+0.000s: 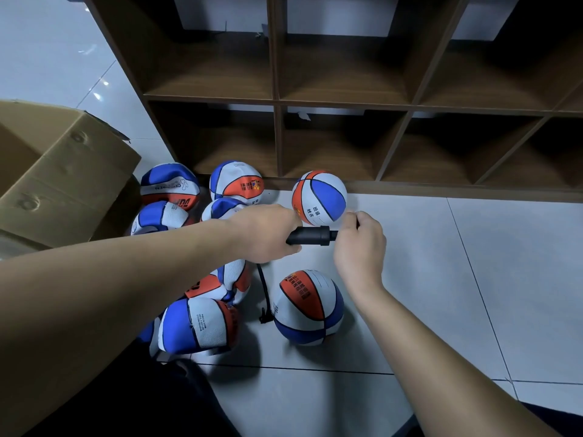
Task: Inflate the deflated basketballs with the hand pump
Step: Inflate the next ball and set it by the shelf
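The pump (310,236) hangs level above the floor (441,279), its barrel gripped by the left hand (268,231), its handle end clenched in the right hand (362,238). Its hose (264,294) dangles loose beside a round ball (307,307), apparently plugged into nothing, so pumping now would likely just waste air while the flat balls (195,323) wait.

Both bare forearms reach forward; the left hand (268,234) grips with curled fingers, and the right hand (359,244) pinches beside it.

The light is dim and bluish. Bright spots shine on the floor (97,89) far left. The shelf (340,102) holes are dark, its lines bend near the edges.
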